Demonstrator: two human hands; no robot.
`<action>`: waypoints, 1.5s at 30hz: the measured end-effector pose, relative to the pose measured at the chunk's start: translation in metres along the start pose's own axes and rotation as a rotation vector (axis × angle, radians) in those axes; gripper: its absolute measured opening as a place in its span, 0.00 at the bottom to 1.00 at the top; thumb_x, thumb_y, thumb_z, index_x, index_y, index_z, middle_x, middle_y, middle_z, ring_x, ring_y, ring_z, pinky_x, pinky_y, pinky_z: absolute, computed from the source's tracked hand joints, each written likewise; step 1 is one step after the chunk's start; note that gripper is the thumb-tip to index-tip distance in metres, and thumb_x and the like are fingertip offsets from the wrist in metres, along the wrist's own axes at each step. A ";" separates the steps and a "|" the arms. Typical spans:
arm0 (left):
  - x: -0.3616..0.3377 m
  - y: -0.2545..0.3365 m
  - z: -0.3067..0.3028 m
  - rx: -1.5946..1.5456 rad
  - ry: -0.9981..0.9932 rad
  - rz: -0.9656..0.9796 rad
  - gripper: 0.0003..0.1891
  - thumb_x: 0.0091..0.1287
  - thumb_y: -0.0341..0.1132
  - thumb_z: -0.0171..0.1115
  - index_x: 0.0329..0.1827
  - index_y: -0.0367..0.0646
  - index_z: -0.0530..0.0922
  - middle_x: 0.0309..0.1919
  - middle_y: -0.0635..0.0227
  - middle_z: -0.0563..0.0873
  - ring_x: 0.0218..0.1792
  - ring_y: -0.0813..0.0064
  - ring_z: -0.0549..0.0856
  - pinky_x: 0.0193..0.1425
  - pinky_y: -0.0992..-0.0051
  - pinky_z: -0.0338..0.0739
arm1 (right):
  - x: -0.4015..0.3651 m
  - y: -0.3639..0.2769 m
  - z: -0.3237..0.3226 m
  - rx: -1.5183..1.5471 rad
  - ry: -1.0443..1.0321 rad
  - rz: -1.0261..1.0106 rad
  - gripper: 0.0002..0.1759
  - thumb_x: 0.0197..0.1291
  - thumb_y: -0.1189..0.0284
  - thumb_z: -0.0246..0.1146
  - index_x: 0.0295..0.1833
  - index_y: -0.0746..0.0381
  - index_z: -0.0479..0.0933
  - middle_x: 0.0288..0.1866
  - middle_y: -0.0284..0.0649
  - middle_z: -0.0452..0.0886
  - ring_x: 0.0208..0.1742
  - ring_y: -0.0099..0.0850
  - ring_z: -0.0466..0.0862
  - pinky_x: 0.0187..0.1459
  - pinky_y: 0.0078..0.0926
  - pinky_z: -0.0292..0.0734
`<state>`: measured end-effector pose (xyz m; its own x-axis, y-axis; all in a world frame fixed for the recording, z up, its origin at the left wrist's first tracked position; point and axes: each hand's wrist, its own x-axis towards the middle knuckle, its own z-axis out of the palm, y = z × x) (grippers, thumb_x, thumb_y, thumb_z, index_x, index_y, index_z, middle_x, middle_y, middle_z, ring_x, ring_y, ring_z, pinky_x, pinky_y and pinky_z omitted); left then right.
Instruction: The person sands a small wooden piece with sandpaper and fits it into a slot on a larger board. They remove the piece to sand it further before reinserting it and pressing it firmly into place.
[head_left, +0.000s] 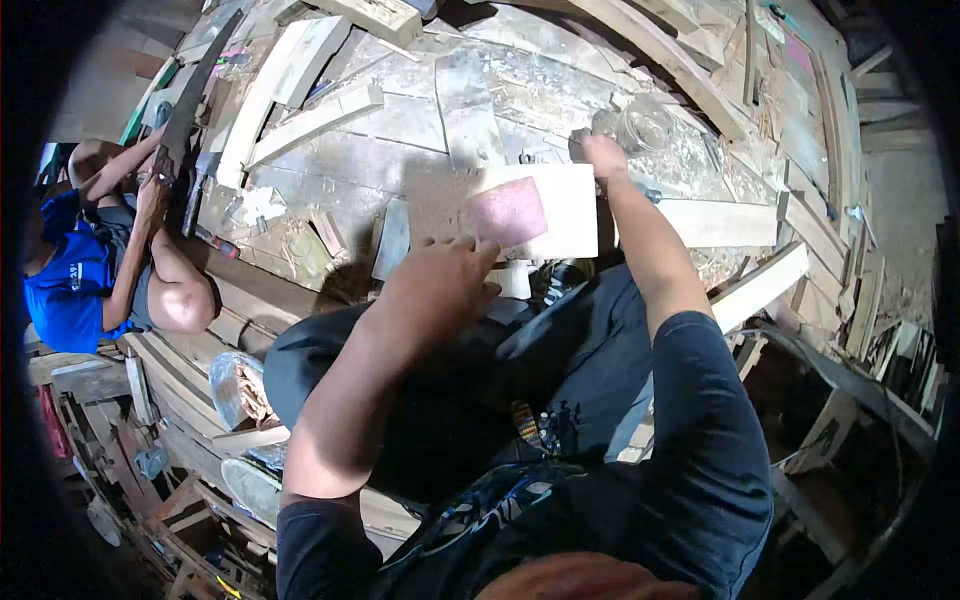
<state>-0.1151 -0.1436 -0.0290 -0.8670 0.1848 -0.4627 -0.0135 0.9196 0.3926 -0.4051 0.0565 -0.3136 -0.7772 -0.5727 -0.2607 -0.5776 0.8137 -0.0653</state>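
Note:
A pale rectangular board (570, 210) lies in front of my knees, with a pink sandpaper-like square (508, 212) on it. My left hand (452, 268) rests at the board's near edge, fingers partly spread and touching or just over the board beside the pink piece; nothing shows in its grip. Beyond the board's right far corner, my right hand (603, 155) is closed around a small dark block (579, 146), whose form is hard to make out. A clear round container (645, 125) stands just right of that hand.
At the left, a co-worker in a blue shirt (75, 285) sits holding a long handsaw (185, 115). Timber pieces (315, 125) lie at the far left, and a long beam (665, 65) at the far right. A pale plank (720, 222) lies right of my right forearm.

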 end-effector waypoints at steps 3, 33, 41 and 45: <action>0.002 -0.003 0.001 -0.035 0.027 0.001 0.21 0.69 0.43 0.62 0.59 0.41 0.73 0.45 0.52 0.84 0.50 0.48 0.84 0.59 0.54 0.76 | -0.007 -0.007 -0.010 0.015 -0.034 0.031 0.13 0.62 0.79 0.57 0.52 0.68 0.78 0.50 0.58 0.82 0.51 0.48 0.87 0.50 0.44 0.84; -0.034 0.018 -0.013 -0.593 0.924 0.279 0.12 0.69 0.34 0.64 0.51 0.37 0.82 0.35 0.56 0.88 0.35 0.64 0.88 0.41 0.69 0.80 | -0.221 -0.155 -0.214 1.619 0.474 -0.433 0.09 0.65 0.75 0.68 0.48 0.66 0.84 0.45 0.36 0.86 0.42 0.20 0.83 0.45 0.20 0.81; -0.039 0.019 -0.016 -0.637 1.106 0.305 0.09 0.63 0.28 0.69 0.45 0.38 0.85 0.33 0.61 0.88 0.31 0.75 0.86 0.38 0.75 0.79 | -0.237 -0.165 -0.229 1.523 0.550 -0.418 0.07 0.65 0.77 0.67 0.46 0.67 0.83 0.44 0.36 0.85 0.43 0.21 0.83 0.43 0.22 0.84; -0.041 0.021 -0.017 -0.619 1.093 0.302 0.09 0.62 0.28 0.69 0.44 0.38 0.85 0.32 0.61 0.87 0.29 0.74 0.84 0.36 0.74 0.79 | -0.232 -0.166 -0.224 1.501 0.607 -0.441 0.06 0.65 0.77 0.66 0.46 0.67 0.82 0.42 0.34 0.84 0.40 0.19 0.82 0.41 0.19 0.79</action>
<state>-0.0881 -0.1379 0.0113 -0.8275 -0.2922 0.4795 0.2809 0.5241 0.8040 -0.1850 0.0320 -0.0261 -0.8159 -0.4291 0.3876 -0.3074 -0.2459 -0.9193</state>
